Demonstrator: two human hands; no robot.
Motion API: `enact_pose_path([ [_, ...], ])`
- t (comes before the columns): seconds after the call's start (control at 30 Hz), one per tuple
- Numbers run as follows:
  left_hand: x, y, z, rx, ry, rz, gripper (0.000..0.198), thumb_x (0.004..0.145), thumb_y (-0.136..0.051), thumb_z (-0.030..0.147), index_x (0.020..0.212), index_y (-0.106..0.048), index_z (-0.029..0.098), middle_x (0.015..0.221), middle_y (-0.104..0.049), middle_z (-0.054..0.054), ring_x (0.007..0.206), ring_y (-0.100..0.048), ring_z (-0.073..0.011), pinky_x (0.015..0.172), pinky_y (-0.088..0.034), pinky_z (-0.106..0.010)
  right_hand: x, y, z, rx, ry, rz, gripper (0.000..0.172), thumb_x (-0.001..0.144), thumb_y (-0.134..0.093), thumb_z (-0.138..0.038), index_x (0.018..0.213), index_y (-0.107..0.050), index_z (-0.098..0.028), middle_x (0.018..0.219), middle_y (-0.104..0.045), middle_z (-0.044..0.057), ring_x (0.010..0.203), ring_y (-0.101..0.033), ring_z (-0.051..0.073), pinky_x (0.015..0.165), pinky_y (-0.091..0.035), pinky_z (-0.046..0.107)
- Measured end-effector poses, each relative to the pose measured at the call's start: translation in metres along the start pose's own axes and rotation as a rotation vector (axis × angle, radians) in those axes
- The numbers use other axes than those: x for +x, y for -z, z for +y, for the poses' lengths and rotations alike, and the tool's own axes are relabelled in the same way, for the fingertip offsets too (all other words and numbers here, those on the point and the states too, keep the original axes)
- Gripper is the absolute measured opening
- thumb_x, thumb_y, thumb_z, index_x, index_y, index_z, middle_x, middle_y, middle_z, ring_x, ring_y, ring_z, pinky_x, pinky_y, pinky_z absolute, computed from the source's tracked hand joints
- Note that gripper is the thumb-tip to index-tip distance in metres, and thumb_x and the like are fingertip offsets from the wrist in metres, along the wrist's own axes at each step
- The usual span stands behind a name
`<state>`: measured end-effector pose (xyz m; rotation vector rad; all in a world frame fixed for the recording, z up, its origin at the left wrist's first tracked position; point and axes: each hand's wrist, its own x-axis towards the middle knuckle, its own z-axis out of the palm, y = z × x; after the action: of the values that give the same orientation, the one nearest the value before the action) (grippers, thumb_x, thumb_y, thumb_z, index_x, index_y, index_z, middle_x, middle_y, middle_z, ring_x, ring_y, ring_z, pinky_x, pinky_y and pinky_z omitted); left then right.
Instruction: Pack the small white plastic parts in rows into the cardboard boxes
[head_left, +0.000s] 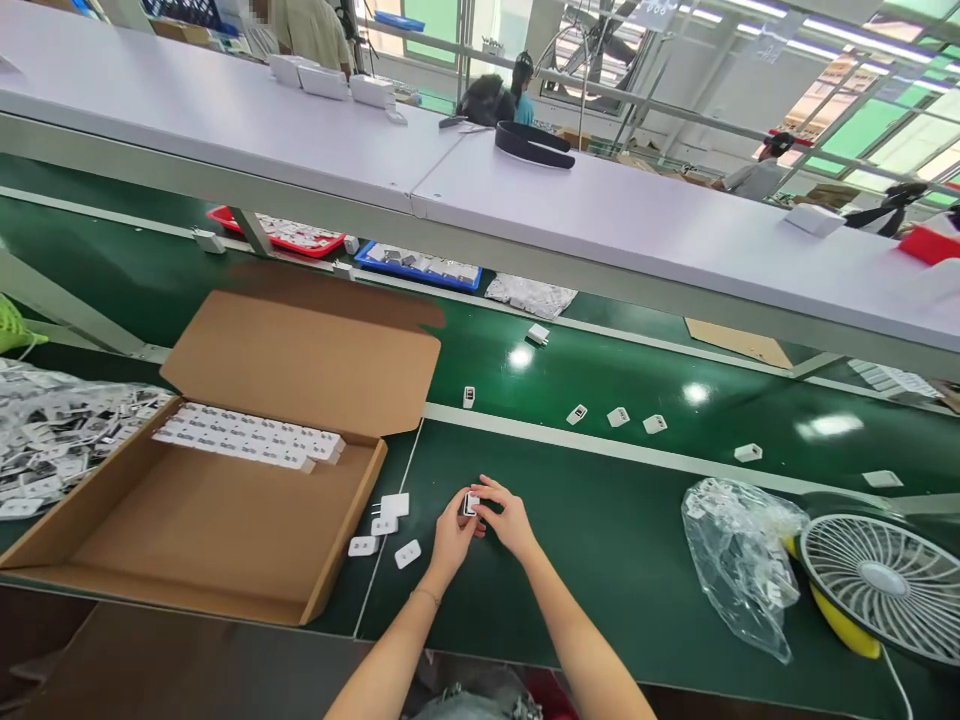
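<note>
Between my two hands, above the green bench, is a small white charger housing (471, 504) with a dark opening. My left hand (452, 530) grips it from the left side. The fingers of my right hand (508, 517) are closed on its right side and top. Left of my hands lie several white charger parts (407, 554), one with metal prongs showing. Beyond them stands an open cardboard box (217, 520), its lid folded back. Rows of white pieces (247, 436) line the far side of the box.
A clear plastic bag (739, 560) of small parts lies to the right, beside a fan (885, 580). Across the green belt (510, 360) sit several white housings (617, 417). A white shelf (337, 150) spans overhead. Bagged parts (60, 440) lie far left.
</note>
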<state>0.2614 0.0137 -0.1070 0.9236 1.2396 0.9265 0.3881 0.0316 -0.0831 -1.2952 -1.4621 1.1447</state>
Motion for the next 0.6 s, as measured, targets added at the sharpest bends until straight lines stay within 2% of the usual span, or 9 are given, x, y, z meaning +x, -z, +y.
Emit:
enact_pose_path([
  [0.2, -0.001, -0.001, 0.004, 0.016, -0.009, -0.002, 0.048, 0.071, -0.056, 0.033, 0.115, -0.045, 0.017, 0.093, -0.065, -0.007, 0.060, -0.064, -0.0171, 0.062, -0.056, -0.036, -0.007, -0.004, 0.000, -0.063, 0.014, 0.009, 0.022, 0.073, -0.059, -0.019, 0.092, -0.067, -0.028, 0.104, -0.065, 0.002, 0.115, -0.047, 0.021, 0.095, -0.041, 0.043],
  [0.33, -0.002, -0.001, 0.011, -0.025, 0.025, -0.026, 0.050, 0.068, -0.060, 0.033, 0.114, -0.048, 0.018, 0.098, -0.064, -0.008, 0.064, -0.064, -0.0178, 0.066, -0.055, -0.037, -0.007, -0.005, 0.002, -0.199, 0.051, 0.055, 0.019, 0.074, -0.059, -0.022, 0.091, -0.067, -0.027, 0.115, -0.059, 0.004, 0.125, -0.034, 0.024, 0.098, -0.035, 0.048],
  [0.47, -0.004, 0.001, 0.011, -0.307, 0.105, -0.041, 0.051, 0.066, -0.061, 0.029, 0.115, -0.050, 0.021, 0.127, -0.049, -0.009, 0.091, -0.061, -0.0208, 0.084, -0.049, -0.040, -0.008, -0.005, 0.010, -0.342, 0.080, 0.087, 0.015, 0.072, -0.063, -0.026, 0.085, -0.068, -0.028, 0.117, -0.056, 0.004, 0.127, -0.029, 0.027, 0.099, -0.029, 0.051],
  [0.53, -0.005, 0.001, 0.006, -0.452, 0.163, -0.056, 0.051, 0.072, -0.057, 0.035, 0.120, -0.047, 0.020, 0.128, -0.048, -0.009, 0.098, -0.059, -0.0208, 0.091, -0.045, -0.039, -0.009, -0.006, 0.013, -0.366, 0.068, 0.104, 0.013, 0.072, -0.063, -0.028, 0.084, -0.068, -0.029, 0.115, -0.056, 0.004, 0.127, -0.029, 0.027, 0.098, -0.029, 0.049],
  [0.6, -0.003, -0.001, 0.001, -0.487, 0.186, -0.040, 0.055, 0.075, -0.053, 0.042, 0.123, -0.045, 0.018, 0.123, -0.052, -0.011, 0.095, -0.060, -0.0198, 0.091, -0.044, -0.038, -0.010, -0.008, 0.016, -0.383, 0.053, 0.131, 0.013, 0.072, -0.063, -0.029, 0.084, -0.068, -0.029, 0.112, -0.056, 0.004, 0.126, -0.029, 0.027, 0.098, -0.029, 0.048],
])
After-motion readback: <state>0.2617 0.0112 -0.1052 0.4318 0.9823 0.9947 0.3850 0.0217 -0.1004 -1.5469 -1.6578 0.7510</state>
